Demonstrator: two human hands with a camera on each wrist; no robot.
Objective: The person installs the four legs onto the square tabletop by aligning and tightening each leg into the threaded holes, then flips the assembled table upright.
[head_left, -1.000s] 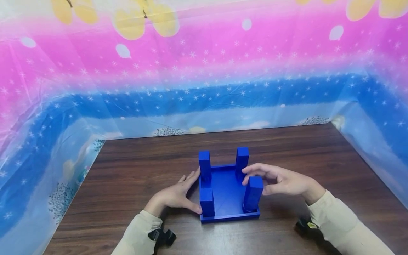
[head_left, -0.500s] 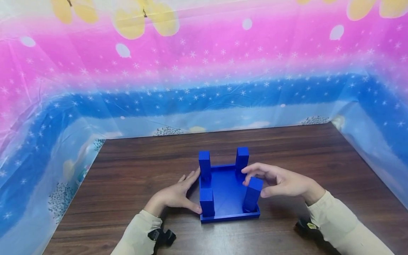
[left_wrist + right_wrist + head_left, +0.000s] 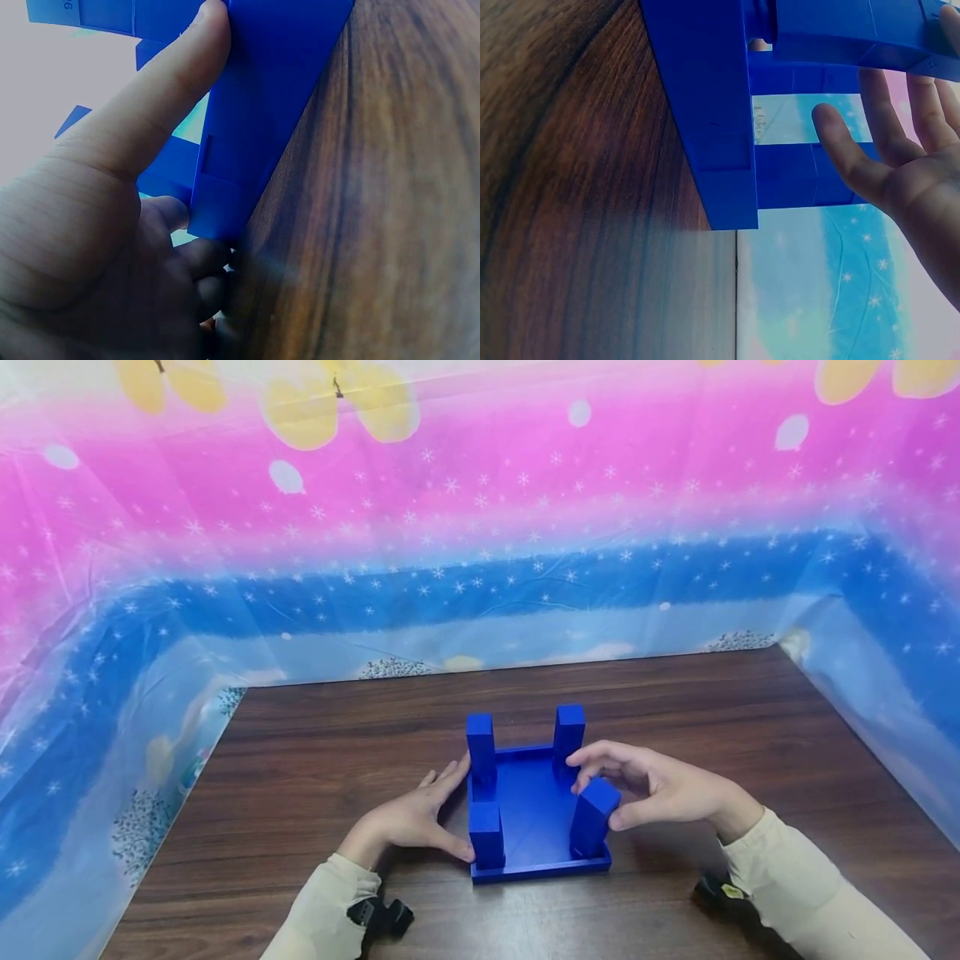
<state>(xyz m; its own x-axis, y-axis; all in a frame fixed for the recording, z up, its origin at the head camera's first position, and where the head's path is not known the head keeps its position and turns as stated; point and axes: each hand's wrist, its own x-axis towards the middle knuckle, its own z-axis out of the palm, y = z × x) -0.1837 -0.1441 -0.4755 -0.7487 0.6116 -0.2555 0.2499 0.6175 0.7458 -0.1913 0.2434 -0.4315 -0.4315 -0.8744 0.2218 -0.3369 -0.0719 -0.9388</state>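
Note:
A blue square base (image 3: pixel 540 870) with a low rim lies on the table, a blue post standing at each corner. My left hand (image 3: pixel 408 817) rests against its left side, thumb by the near left post (image 3: pixel 487 839) and fingertips by the far left post (image 3: pixel 481 752). With thumb and fingers, my right hand (image 3: pixel 663 787) holds the near right post (image 3: pixel 592 822), which leans slightly and sits twisted against the base edges. Behind those fingers stands the far right post (image 3: pixel 568 739). In the left wrist view, the thumb (image 3: pixel 150 105) lies along the base's side wall (image 3: pixel 255 97).
The brown wood-grain table (image 3: pixel 337 727) extends around the base on every side. A printed cloth (image 3: pixel 480 568) with snowflakes hangs behind and along both sides of it. Small black cameras sit at my left wrist (image 3: pixel 386 917) and right wrist (image 3: pixel 720 891).
The near right post has turned about its own axis, so its top face sits at a different angle. My right thumb has shifted slightly down and toward it. My left hand keeps its place.

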